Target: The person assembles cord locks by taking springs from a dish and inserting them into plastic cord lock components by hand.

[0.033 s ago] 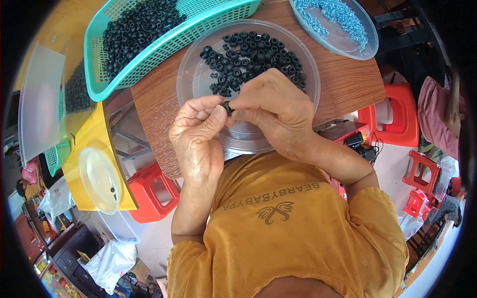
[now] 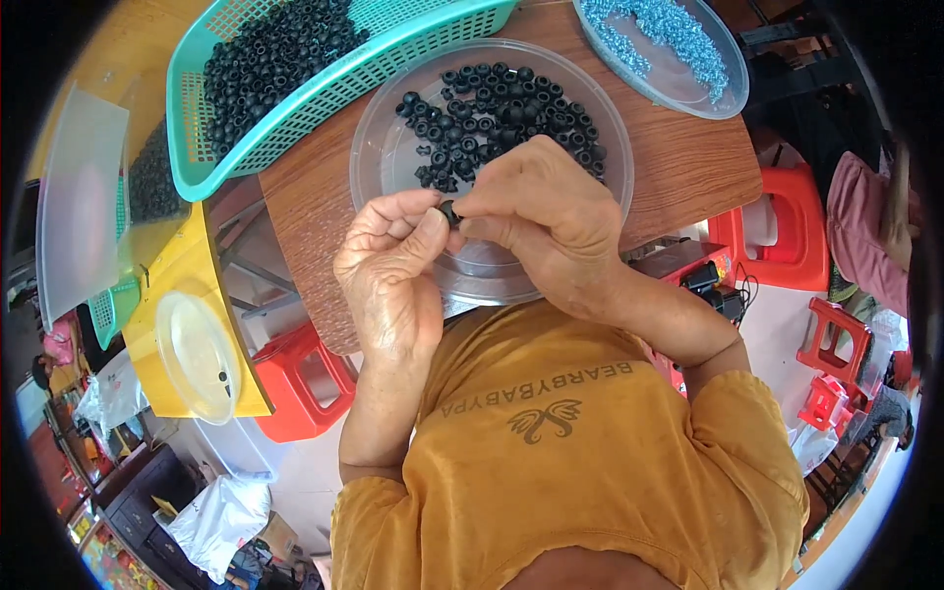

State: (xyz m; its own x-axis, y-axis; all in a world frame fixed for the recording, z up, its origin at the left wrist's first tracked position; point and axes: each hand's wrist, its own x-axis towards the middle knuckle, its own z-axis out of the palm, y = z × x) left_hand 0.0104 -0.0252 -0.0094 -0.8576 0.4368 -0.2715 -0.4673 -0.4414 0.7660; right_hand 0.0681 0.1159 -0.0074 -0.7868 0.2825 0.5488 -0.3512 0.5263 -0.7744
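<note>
A small round black piece (image 2: pixel 450 212) is pinched between both my hands over the near left part of a round clear tray. My left hand (image 2: pixel 391 265) grips it with thumb and forefinger, palm turned partly up. From the other side my right hand (image 2: pixel 546 221) closes thumb and bent fingers on the same piece, hiding much of it. Beneath and beyond the hands, the clear tray (image 2: pixel 379 147) holds many loose black pieces (image 2: pixel 482 118), round with openings. A few lie close to my right knuckles.
A green basket (image 2: pixel 324 93) heaped with black pieces stands at the far left. At the far right a clear dish (image 2: pixel 678 98) holds shiny blue bits. All rest around the brown wooden table (image 2: pixel 688 182). Red stools (image 2: pixel 787 231) flank it; a yellow board (image 2: pixel 197 324) carries a clear lid.
</note>
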